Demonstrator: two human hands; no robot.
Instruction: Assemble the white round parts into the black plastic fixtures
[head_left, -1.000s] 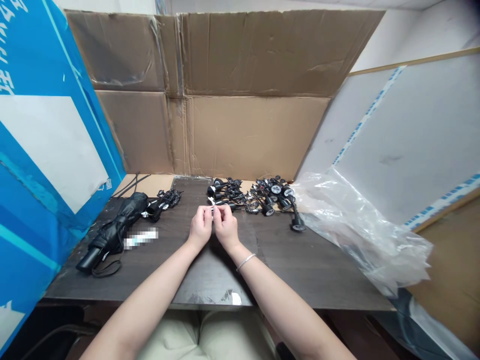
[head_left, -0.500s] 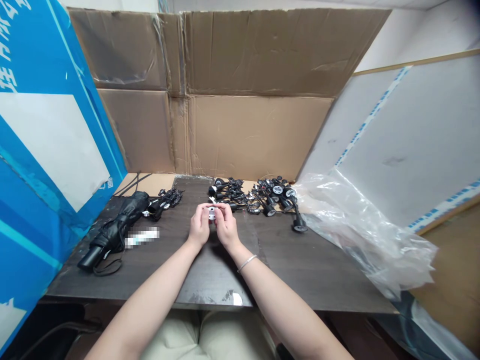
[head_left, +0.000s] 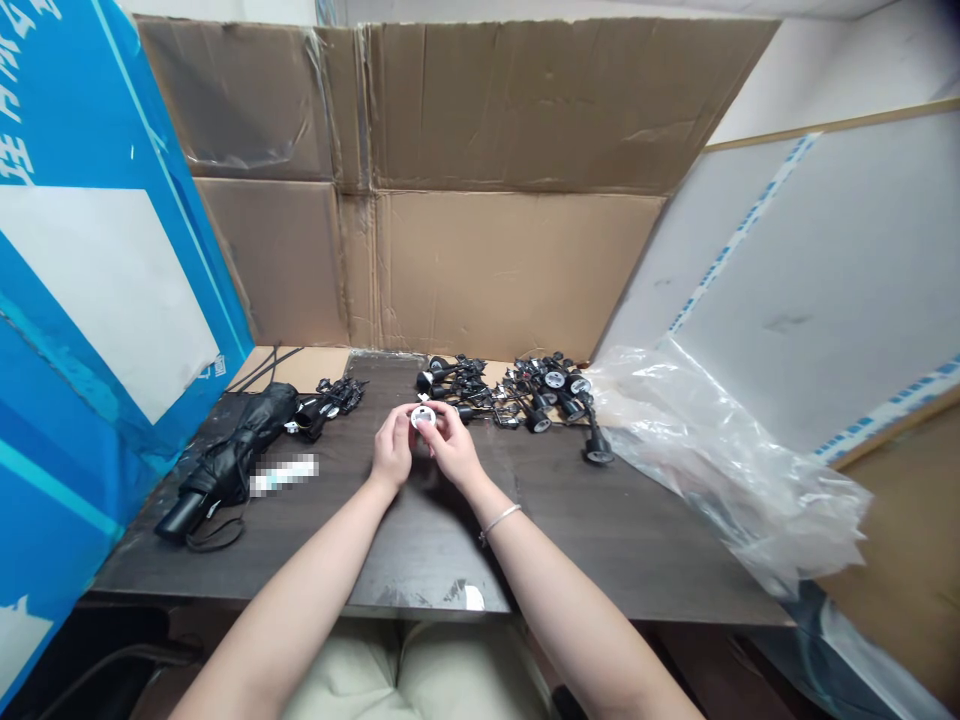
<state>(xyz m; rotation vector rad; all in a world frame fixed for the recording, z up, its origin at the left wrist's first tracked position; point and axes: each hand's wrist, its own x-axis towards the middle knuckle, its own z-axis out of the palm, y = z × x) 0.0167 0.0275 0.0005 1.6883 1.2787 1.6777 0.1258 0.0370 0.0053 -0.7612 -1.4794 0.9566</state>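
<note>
Between my two hands is a small round white-faced part [head_left: 423,414] with a darker patch on its face; its body behind is hidden by my fingers. My left hand [head_left: 392,450] is closed around its left side. My right hand [head_left: 453,450] grips it from the right, the thumb lying across the lower face. A tiny white piece [head_left: 424,397] shows just above the part; whether it is attached, I cannot tell. Just beyond my hands lies a pile of black cylindrical parts [head_left: 540,420] with round pale faces and wires.
On the dark table [head_left: 600,550], a folded black umbrella [head_left: 240,445] lies left, beside a smaller heap of black wired parts [head_left: 341,397] and a blurred-out strip [head_left: 283,473]. Clear plastic sheeting [head_left: 735,460] covers the right side. Cardboard [head_left: 510,270] stands behind.
The round part has turned so its face shows more fully toward me. My right thumb has shifted onto the face, and my left fingers have moved slightly left.
</note>
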